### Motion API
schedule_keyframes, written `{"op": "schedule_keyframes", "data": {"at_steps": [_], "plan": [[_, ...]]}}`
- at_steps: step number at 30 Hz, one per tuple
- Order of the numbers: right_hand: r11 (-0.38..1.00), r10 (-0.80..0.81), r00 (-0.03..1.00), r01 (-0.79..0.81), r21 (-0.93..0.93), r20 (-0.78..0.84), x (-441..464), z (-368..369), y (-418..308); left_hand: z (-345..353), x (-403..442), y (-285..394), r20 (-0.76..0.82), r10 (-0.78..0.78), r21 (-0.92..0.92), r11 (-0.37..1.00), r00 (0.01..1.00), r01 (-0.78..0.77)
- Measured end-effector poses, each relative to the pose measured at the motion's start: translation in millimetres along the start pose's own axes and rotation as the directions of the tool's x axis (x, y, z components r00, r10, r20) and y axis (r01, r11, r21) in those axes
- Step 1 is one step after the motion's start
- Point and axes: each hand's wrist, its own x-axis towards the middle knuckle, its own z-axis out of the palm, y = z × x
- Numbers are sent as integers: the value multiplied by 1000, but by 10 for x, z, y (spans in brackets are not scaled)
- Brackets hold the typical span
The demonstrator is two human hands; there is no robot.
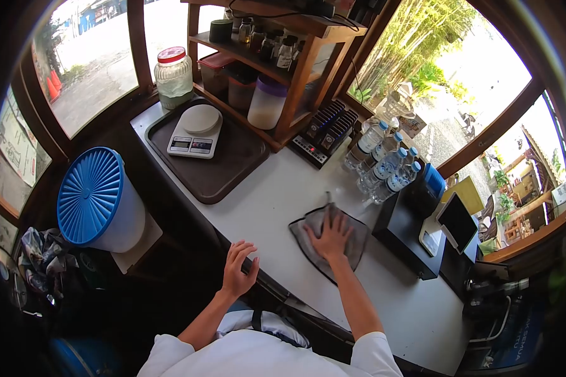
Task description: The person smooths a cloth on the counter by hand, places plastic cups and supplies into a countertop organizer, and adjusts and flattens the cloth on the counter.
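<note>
My right hand (330,237) lies flat with its fingers spread on a grey cloth (353,246) with dark edges. The cloth rests on the white counter (283,207), partly hidden under the palm. Near the counter's front edge my left hand (239,270) is raised, its fingers apart and nothing in it. Several water bottles (383,166) with blue caps stand behind the cloth. To the cloth's right is a black box (404,235).
A brown tray (214,185) holds a white scale (195,131) at the counter's left. Behind stand a wooden shelf (295,103), a red-lidded jar (173,78) and a black device with a red light (314,147). A blue-lidded bucket (91,198) is at the left; a tablet (458,223) stands at the right.
</note>
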Motion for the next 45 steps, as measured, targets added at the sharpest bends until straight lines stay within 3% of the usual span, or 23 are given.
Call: {"op": "schedule_keyframes", "data": {"at_steps": [2, 3, 6, 9, 11, 13, 15, 18, 20, 22, 24, 26, 27, 28, 29, 30, 33, 36, 37, 40, 43, 45], "plan": [[906, -420, 905, 422, -21, 65, -96, -6, -361, -102, 19, -110, 9, -16, 19, 1000, 1000, 16], [773, -630, 759, 632, 45, 165, -59, -99, -435, -150, 28, -133, 9, -16, 56, 998, 1000, 15], [875, -484, 873, 484, 21, 51, 504, -45, -170, -283, 42, -175, -1, -32, 85, 996, 999, 32], [992, -106, 994, 108, -71, 25, 907, -36, -382, -407, 40, -216, -35, -34, 56, 998, 999, 36], [943, -320, 947, 320, -93, 17, 687, 62, -819, -474, -31, -233, -105, -38, 49, 998, 994, 43], [766, -635, 767, 641, 56, -90, 179, 139, -1211, -459, 30, -240, -197, 19, 72, 997, 980, -5], [594, -791, 611, 774, 219, -13, -175, 39, -1263, -481, -9, -260, -220, -31, -3, 1000, 975, 31], [802, -579, 812, 584, 124, -78, 112, 86, -732, -461, 95, -385, -215, -46, -60, 998, 976, 34], [982, -161, 970, 176, 72, -182, 409, 162, -500, -515, 47, -371, -193, -21, -43, 999, 981, 12], [990, -143, 967, 137, -45, -209, 398, 217, -680, -443, 195, -277, -184, 43, -5, 999, 982, -45], [886, -446, 878, 405, -225, -174, 197, 422, -896, -313, 347, 35, -96, 189, -5, 982, 977, -191], [836, -546, 834, 549, 19, -82, -115, 381, -1168, -108, 460, 315, 38, 249, -41, 968, 968, -248], [795, -581, 802, 596, 115, -139, -219, 361, -1183, -4, 518, 435, 85, 252, -87, 966, 964, -245], [760, -582, 790, 613, 218, -191, -270, 360, -1136, 64, 578, 537, 209, 208, -56, 978, 956, -200], [710, -582, 776, 630, 315, -242, -320, 366, -1085, 200, 580, 547, 306, 51, 32, 997, 951, -63], [671, -544, 791, 610, 422, -279, -354, 369, -986, 335, 569, 482, 388, -119, 134, 988, 914, 71], [830, -324, 908, 407, 381, -265, -627, 59, -752, 576, 590, 221, 437, -242, 385, 921, 866, 64], [813, -79, 890, 318, 487, -450, -932, 19, -541, 791, 895, -40, 518, -199, 455, 888, 832, -71], [789, -40, 872, 327, 520, -488, -975, -33, -500, 870, 1037, -172, 512, -98, 525, 822, 854, -220], [721, 86, 855, 301, 624, -512, -1290, -125, -456, 1161, 1457, -139, 471, -124, 595, 775, 874, -211], [661, 174, 862, 256, 705, -476, -1450, -266, -418, 1364, 1144, 43, 789, 145, 295, 763, 598, -575], [680, 157, 838, 292, 673, -523, -1505, -264, -293, 1411, 1268, 144, 879, 217, 92, 796, 425, -598]]}}
